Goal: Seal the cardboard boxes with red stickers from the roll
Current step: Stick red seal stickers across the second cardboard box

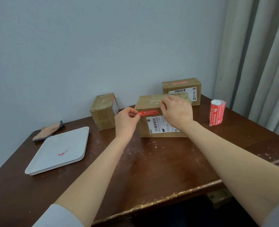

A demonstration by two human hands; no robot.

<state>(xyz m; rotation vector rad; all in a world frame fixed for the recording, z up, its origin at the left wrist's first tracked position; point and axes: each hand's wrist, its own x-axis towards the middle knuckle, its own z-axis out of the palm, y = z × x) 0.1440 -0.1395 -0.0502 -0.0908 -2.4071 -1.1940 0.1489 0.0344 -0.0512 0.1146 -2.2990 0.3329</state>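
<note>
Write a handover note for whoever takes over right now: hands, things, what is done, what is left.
Left grip pinches the sticker by its left end; right grip seems to pinch its right end, at the top front edge of the middle box.
Roll stands at the right of the table; a red scrap lies on the tray.
Done: far box bears a red sticker on top.
To do: press this sticker over the middle box's seam, then likely the left box, whose top shows no red sticker.

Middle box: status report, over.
Left hand pinches red sticker, left end; right hand at other end, grip hidden. Sticker across middle box front. Nothing blocking.
</note>
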